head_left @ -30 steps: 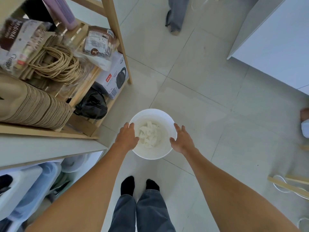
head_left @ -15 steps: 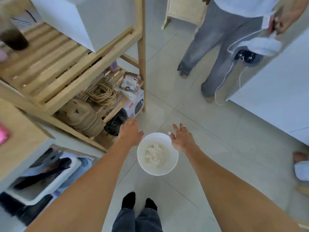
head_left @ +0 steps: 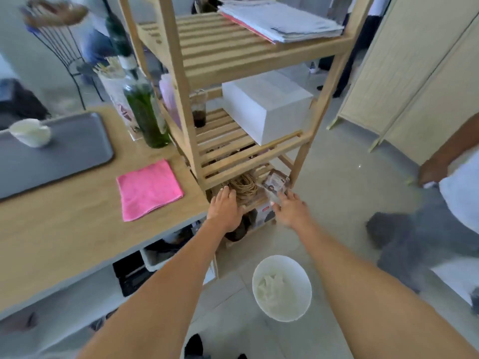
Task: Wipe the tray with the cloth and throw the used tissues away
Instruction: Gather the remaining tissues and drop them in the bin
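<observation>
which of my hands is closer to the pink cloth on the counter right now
Left. Your left hand hovers open just past the counter's edge, right of the pink cloth. Your right hand is farther right, in front of the wooden shelf.

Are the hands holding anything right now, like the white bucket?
No. The left hand and right hand are both open and empty. The white bucket sits on the floor below them, untouched.

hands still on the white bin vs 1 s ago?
No. Both the left hand and right hand have let go and risen away from the white bin, which stands on the floor beside the wooden shelf.
</observation>
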A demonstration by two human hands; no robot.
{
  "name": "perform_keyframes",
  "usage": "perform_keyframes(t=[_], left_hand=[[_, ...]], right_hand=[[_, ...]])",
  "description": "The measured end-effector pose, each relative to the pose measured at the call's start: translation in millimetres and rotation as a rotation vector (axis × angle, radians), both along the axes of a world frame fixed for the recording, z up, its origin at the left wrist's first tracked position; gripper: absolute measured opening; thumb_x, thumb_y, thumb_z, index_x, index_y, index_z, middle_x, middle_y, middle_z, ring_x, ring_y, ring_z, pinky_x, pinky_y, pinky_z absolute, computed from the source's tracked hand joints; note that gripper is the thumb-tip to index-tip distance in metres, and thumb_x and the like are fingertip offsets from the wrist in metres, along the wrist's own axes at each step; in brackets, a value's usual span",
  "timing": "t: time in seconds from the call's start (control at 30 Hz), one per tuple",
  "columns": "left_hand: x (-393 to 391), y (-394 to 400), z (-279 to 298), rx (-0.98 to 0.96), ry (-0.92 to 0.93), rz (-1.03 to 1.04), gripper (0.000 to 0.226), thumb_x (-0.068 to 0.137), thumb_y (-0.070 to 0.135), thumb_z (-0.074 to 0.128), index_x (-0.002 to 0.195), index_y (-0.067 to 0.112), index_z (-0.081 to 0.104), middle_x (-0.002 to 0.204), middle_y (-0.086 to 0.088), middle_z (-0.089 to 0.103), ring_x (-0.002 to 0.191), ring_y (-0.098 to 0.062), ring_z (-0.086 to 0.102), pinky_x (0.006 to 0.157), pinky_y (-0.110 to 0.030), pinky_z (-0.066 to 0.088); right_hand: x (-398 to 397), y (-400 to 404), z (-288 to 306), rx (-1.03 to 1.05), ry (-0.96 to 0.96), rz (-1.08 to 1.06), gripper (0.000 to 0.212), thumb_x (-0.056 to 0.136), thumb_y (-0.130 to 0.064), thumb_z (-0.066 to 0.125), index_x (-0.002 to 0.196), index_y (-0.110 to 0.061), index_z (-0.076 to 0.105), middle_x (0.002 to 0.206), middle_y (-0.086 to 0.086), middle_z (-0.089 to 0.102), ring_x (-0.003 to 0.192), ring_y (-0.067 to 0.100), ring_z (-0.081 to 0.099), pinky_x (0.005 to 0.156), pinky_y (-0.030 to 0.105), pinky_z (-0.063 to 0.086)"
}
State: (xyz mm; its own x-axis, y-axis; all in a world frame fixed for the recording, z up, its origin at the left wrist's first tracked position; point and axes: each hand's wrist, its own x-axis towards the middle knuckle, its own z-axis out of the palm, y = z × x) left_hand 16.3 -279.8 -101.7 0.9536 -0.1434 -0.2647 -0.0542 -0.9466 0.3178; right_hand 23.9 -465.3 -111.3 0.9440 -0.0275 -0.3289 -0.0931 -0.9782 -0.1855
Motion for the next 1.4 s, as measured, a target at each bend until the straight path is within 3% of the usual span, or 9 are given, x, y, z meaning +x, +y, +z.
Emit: perform_keyframes(t=[0.2, 0.37, 0.53, 0.73, 0.9, 1.2, 1.4], left_hand=[[-7.5, 83.9, 26.9, -0.012, -0.065, 0.162, 0.059, 0.098, 0.037, 0.04, 0.145, 0.004, 0.025, 0.153, -0.017, 0.024, 0.143, -0.032, 0.023, 0.116, -0.045, 0.025], [-19.4, 165.4, 36.1, 0.006, -0.045, 0.28, 0.066, 0.1, 0.039, 0.036, 0.15, 0.004, 0.011, 0.16, -0.016, 0.006, 0.149, -0.03, 0.008, 0.122, -0.044, 0.013], [-34.4, 240.2, 38.8, 0.035, -0.059, 0.337, 0.067, 0.099, 0.04, 0.037, 0.15, 0.004, 0.011, 0.16, -0.015, 0.008, 0.149, -0.029, 0.008, 0.121, -0.044, 0.013], [-55.4, 323.1, 32.3, 0.071, -0.077, 0.409, 0.061, 0.098, 0.039, 0.04, 0.145, 0.003, 0.023, 0.158, -0.015, 0.016, 0.148, -0.028, 0.013, 0.119, -0.044, 0.021], [-69.1, 385.9, 25.8, 0.098, -0.06, 0.483, 0.062, 0.098, 0.041, 0.039, 0.145, 0.004, 0.022, 0.158, -0.015, 0.016, 0.148, -0.028, 0.012, 0.119, -0.044, 0.021], [-81.6, 437.6, 9.8, 0.083, -0.019, 0.554, 0.063, 0.098, 0.04, 0.038, 0.148, 0.006, 0.019, 0.16, -0.014, 0.011, 0.149, -0.026, 0.009, 0.12, -0.043, 0.016], [-81.8, 446.1, -12.3, 0.026, -0.024, 0.578, 0.065, 0.097, 0.041, 0.039, 0.149, 0.007, 0.017, 0.16, -0.011, 0.011, 0.149, -0.026, 0.011, 0.12, -0.043, 0.019]], right_hand=[[16.2, 86.8, 33.7, -0.031, 0.014, 0.162, 0.058, 0.1, -0.045, 0.023, 0.152, -0.023, 0.012, 0.161, 0.012, 0.008, 0.148, 0.031, 0.006, 0.117, 0.05, 0.014], [15.1, 163.9, 46.3, 0.002, 0.008, 0.232, 0.058, 0.1, -0.046, 0.024, 0.152, -0.022, 0.012, 0.161, 0.011, 0.011, 0.149, 0.028, 0.004, 0.118, 0.049, 0.013], [6.9, 239.1, 49.7, -0.002, -0.005, 0.32, 0.058, 0.1, -0.043, 0.027, 0.152, -0.021, 0.014, 0.159, 0.015, 0.014, 0.148, 0.032, 0.008, 0.119, 0.046, 0.015], [7.2, 327.5, 48.5, 0.015, 0.024, 0.361, 0.061, 0.1, -0.046, 0.026, 0.152, -0.023, 0.007, 0.161, 0.011, 0.004, 0.149, 0.029, 0.001, 0.12, 0.05, 0.006], [9.0, 392.9, 52.3, 0.051, -0.019, 0.428, 0.06, 0.099, -0.047, 0.027, 0.152, -0.023, 0.011, 0.161, 0.01, 0.007, 0.149, 0.028, 0.003, 0.12, 0.047, 0.011], [15.3, 461.4, 30.2, 0.013, -0.006, 0.54, 0.061, 0.098, -0.048, 0.026, 0.152, -0.022, 0.014, 0.161, 0.013, 0.009, 0.149, 0.028, 0.004, 0.121, 0.045, 0.006], [23.9, 478.5, 1.8, 0.07, 0.067, 0.536, 0.061, 0.099, -0.047, 0.026, 0.152, -0.023, 0.01, 0.161, 0.011, -0.002, 0.149, 0.027, -0.004, 0.121, 0.045, 0.006]])
